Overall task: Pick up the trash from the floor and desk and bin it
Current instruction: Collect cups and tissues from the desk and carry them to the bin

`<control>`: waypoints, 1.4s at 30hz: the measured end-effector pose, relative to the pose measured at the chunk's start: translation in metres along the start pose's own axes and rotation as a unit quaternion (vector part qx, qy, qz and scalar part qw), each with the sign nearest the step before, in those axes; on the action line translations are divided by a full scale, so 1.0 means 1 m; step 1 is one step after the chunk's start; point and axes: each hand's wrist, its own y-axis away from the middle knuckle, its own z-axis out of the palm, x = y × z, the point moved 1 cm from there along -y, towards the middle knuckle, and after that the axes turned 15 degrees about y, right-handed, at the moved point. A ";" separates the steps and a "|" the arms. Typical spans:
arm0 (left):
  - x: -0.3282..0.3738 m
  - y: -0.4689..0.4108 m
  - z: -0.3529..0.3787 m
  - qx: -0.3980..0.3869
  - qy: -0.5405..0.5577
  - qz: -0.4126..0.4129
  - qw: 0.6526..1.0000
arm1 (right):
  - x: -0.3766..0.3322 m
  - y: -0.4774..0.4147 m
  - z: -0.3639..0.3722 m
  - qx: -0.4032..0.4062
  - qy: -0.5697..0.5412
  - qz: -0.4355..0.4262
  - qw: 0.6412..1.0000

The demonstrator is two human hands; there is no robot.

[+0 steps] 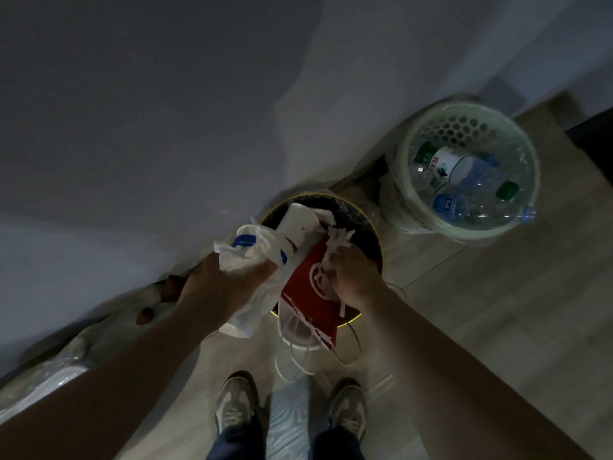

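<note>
Both hands [229,277] [353,277] hold trash over the black bin [361,227].

A crumpled white plastic bag [247,260] with blue print is hanging over the near-left rim of the black, yellow-edged bin [363,225]; a red paper bag [308,295] with white handles is leaning tilted across the near rim; a white cylinder [297,224] is lying tilted over the opening.

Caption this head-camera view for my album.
Left hand holds white bag, right hand holds red bag over black bin.
</note>
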 end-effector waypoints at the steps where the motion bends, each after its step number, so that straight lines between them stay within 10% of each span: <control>1: -0.002 0.000 0.000 -0.001 0.002 0.003 1.000 | 0.001 0.000 -0.004 0.003 -0.013 0.005 1.000; 15: 0.048 -0.038 0.063 -0.028 -0.088 0.010 0.996 | 0.057 0.105 -0.020 0.190 -0.152 0.022 0.970; 21: 0.043 -0.025 0.093 -0.030 -0.379 0.114 0.918 | 0.065 0.109 -0.016 0.194 -0.180 0.043 0.963; 39: 0.056 -0.024 0.102 -0.063 -0.323 0.203 0.922 | 0.085 0.128 0.004 0.219 -0.262 0.095 0.935; 42: 0.053 -0.005 0.084 -0.101 -0.350 0.311 0.878 | 0.083 0.132 0.000 0.218 -0.267 0.093 0.934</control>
